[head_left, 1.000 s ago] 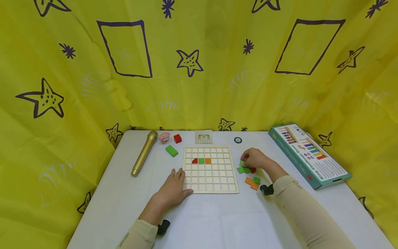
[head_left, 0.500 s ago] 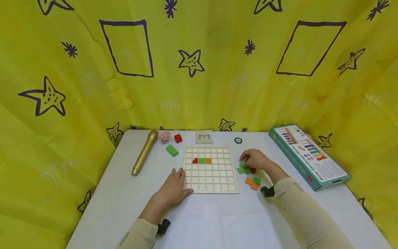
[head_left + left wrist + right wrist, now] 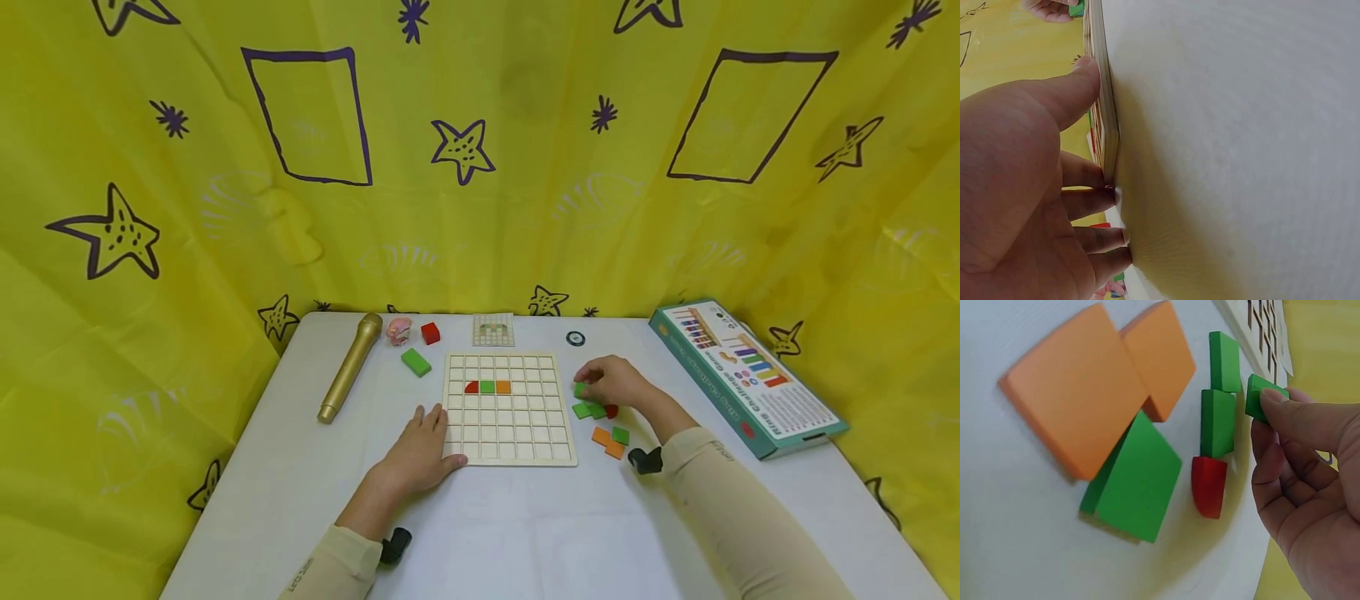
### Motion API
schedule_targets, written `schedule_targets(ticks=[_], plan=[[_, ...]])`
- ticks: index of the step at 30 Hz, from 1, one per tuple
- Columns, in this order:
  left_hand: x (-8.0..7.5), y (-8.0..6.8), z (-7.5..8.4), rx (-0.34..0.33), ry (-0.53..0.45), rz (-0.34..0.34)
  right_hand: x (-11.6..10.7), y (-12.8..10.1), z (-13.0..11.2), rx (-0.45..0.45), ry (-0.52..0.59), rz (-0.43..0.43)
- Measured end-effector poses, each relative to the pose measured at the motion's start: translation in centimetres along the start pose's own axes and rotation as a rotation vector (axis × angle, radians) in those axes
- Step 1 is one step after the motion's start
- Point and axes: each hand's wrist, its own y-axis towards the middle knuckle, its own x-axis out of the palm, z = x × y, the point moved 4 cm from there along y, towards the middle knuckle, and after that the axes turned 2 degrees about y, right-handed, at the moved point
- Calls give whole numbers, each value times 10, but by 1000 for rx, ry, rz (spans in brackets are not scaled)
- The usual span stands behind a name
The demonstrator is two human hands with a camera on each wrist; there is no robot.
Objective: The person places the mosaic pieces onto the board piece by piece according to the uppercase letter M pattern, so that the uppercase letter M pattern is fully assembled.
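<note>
My right hand (image 3: 617, 383) pinches a green square tile (image 3: 1254, 399) between thumb and fingers, beside the right edge of a pale wooden grid board (image 3: 516, 423). My left hand (image 3: 417, 452) rests at the board's near left corner, its thumb against the front edge and its fingers along the left side. One row of the board holds a red rounded tile (image 3: 472, 387), a green tile (image 3: 487, 387) and an orange tile (image 3: 503, 387). Below the right hand lie two green tiles and a red rounded tile (image 3: 1210, 487). Nearer are two orange tiles (image 3: 1075, 390) and a green tile (image 3: 1138, 481).
Behind the board lies a small pattern card (image 3: 492, 330), with a dark round disc (image 3: 575, 338) to its right. A gold microphone (image 3: 349, 368), pink figure (image 3: 398, 332), red block (image 3: 430, 333) and green block (image 3: 416, 362) are left. A game box (image 3: 746, 375) lies right.
My right hand has shifted slightly left and away from me, carrying the pinched green tile toward the board's right edge. The left hand stays at the board's corner.
</note>
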Motion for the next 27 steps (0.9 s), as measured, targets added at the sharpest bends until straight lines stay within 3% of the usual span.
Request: schedule_targets(ticks=[27], plan=[[0, 0, 2, -39, -1, -20, 3, 17, -40, -101, 87, 29]])
